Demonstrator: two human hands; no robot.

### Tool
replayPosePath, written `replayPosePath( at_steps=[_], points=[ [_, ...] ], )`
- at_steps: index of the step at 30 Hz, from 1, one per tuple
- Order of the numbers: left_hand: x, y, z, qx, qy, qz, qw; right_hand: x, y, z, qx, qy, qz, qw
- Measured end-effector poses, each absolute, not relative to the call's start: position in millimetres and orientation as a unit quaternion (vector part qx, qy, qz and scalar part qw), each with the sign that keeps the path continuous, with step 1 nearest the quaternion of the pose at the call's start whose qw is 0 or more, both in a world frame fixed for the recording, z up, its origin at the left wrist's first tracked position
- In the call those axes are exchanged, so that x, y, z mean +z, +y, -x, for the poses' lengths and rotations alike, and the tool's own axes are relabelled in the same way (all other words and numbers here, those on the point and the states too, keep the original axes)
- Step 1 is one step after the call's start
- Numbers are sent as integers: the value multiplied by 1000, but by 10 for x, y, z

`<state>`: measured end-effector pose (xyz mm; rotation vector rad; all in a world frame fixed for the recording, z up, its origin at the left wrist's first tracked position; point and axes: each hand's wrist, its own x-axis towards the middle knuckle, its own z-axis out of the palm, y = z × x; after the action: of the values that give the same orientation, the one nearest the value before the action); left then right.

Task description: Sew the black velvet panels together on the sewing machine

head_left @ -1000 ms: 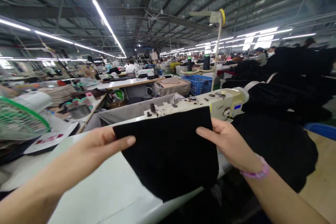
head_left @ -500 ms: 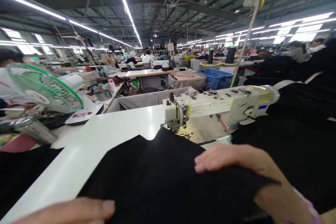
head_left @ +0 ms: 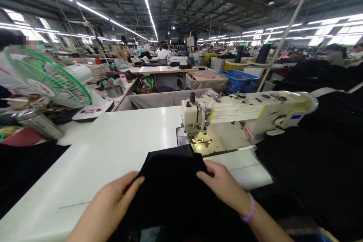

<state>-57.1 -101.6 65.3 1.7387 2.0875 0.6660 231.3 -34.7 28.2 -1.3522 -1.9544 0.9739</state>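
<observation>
Presently, head view: black fabric panel [head_left: 170,181] at near centre, above the near side of the worktop [head_left: 113,140]. Left hand [head_left: 115,196]: grip clamped on the panel's left edge, thumb uppermost. Right hand [head_left: 222,181]: grip clamped on the right edge, thumb likewise on the upper face; beaded bracelet [head_left: 249,208] on that wrist. Hands apart, panel between them. Its far edge lies just to the near side of the sewing machine's needle area; contact with the machine bed cannot be told.

Sewing machine [head_left: 241,109]: upright, right of centre, head at its left end, lit display at its right. Left side: loose black cloth [head_left: 25,170] nearest, metal flask [head_left: 39,123] lying tilted beyond it, green-rimmed fan [head_left: 48,79] farther still. Right side: large heap of black fabric [head_left: 317,166]. Beyond the machine: blue plastic basket [head_left: 238,81], with two dark thread cones [head_left: 263,53] upright above and behind it. Far centre: person in a white top [head_left: 163,53]; metal pan [head_left: 114,90] at far left of centre.
</observation>
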Motion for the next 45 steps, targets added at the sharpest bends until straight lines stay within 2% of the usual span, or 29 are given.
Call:
replayPosePath(
  at_steps=[3,5,11,16,17,21,23,26,29,32,38,45],
  points=[
    [633,-528,603,97,760,-635,95,151,23,-2058,280,-736,538,301],
    [549,-309,606,89,768,-631,70,69,185,-1940,258,-734,545,313],
    [325,-98,619,167,755,-620,132,-80,349,-1817,254,-721,550,338],
    [325,-277,546,294,746,-576,158,-106,215,-1928,313,-702,504,395],
    [345,-349,516,335,737,-557,188,-101,154,-1973,332,-695,492,406],
    [477,-643,348,529,608,-418,418,-50,-105,-2158,441,-611,471,459],
    [547,-744,262,569,567,-376,463,-10,-207,-2216,439,-566,504,482],
    [623,-832,182,568,573,-376,455,51,-300,-2265,369,-547,554,508],
    [670,-875,172,555,614,-422,371,100,-323,-2338,338,-532,559,538],
    [713,-901,187,547,644,-445,297,129,-291,-2447,361,-510,559,546],
    [787,-912,168,576,601,-392,392,169,-187,-2555,456,-456,529,551],
    [806,-913,138,612,589,-374,372,222,-196,-2579,414,-469,570,533]
  ],
)
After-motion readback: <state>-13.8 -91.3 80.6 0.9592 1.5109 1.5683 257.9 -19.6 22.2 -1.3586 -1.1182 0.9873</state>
